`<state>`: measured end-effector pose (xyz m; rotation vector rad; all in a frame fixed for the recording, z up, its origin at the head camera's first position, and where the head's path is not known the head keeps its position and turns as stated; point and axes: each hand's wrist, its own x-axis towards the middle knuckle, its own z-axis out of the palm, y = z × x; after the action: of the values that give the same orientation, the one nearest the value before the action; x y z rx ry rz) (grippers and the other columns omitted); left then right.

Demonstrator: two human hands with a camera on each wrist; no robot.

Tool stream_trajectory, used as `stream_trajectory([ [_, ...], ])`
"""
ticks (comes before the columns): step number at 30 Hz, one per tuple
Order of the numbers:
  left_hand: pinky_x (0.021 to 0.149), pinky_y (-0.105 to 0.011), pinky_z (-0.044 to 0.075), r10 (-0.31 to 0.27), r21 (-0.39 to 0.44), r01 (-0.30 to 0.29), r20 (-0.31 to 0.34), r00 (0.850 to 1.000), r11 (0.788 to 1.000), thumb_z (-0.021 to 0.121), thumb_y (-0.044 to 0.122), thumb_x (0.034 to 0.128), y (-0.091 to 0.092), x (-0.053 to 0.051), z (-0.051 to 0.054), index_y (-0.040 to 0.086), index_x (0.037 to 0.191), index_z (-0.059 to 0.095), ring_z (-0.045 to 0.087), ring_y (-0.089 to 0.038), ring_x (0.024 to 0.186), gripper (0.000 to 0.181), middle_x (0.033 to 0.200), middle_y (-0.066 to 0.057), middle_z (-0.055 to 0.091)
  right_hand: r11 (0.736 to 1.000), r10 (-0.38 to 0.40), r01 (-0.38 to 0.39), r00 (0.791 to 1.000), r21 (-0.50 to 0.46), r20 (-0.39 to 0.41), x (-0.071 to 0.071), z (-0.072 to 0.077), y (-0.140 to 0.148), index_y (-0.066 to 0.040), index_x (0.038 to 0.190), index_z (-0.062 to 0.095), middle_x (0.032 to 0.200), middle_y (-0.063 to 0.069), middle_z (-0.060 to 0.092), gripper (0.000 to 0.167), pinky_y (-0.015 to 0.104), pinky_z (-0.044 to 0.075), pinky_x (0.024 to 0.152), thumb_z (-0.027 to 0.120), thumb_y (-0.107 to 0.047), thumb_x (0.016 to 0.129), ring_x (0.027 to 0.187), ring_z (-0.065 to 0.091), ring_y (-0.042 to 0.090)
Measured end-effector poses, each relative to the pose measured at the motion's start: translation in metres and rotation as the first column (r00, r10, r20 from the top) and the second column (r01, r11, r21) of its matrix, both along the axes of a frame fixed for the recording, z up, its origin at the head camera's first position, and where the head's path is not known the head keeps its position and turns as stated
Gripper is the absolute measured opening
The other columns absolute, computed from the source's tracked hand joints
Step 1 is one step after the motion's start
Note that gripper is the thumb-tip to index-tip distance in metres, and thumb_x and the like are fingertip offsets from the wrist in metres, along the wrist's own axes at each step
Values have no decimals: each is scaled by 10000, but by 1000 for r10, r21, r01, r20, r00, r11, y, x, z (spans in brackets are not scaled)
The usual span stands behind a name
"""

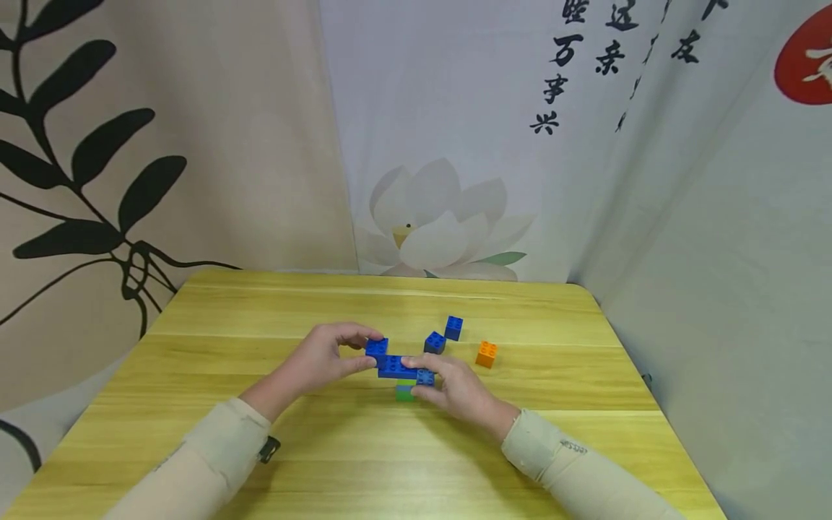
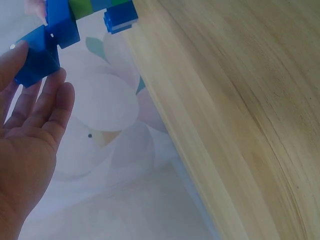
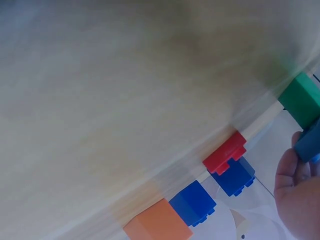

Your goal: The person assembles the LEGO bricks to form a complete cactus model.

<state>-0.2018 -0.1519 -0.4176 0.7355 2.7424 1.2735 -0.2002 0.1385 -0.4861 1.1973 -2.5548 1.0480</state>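
Blue and green bricks (image 1: pixel 393 370) are apparently part-joined, pinched at opposite ends by barely parted left fingers (image 1: pixel 354 333) and right fingers (image 1: pixel 429 363), while one orange brick (image 1: pixel 486 354) and two blue bricks (image 1: pixel 453 328) are left apart.

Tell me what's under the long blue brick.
Beneath the long blue brick, green pieces show, with a blue band between them. The brick itself covers their tops, and the right hand hides whatever may lie behind it.
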Motion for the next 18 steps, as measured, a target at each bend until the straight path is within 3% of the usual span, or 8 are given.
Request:
stream_trajectory([
  [10,932,-364,612,-58,-51,52,-123,991,997,862,165,921,3,2,0,191,1266,775,755,-184,1043,357,1209,25,801,1000,-13,13,1000,13,-11,0,-2,-1,-171,1433,652,1397,49,734,531,271,620,920,838,-142,937,1193,748,206],
  [18,918,-331,614,-58,-50,52,-119,991,997,865,139,914,5,3,1,183,1270,772,754,-185,1029,371,1209,18,799,1000,-14,14,1000,14,-8,0,-2,-1,-168,1438,648,1392,51,737,533,277,621,928,835,-140,940,1185,750,207],
])
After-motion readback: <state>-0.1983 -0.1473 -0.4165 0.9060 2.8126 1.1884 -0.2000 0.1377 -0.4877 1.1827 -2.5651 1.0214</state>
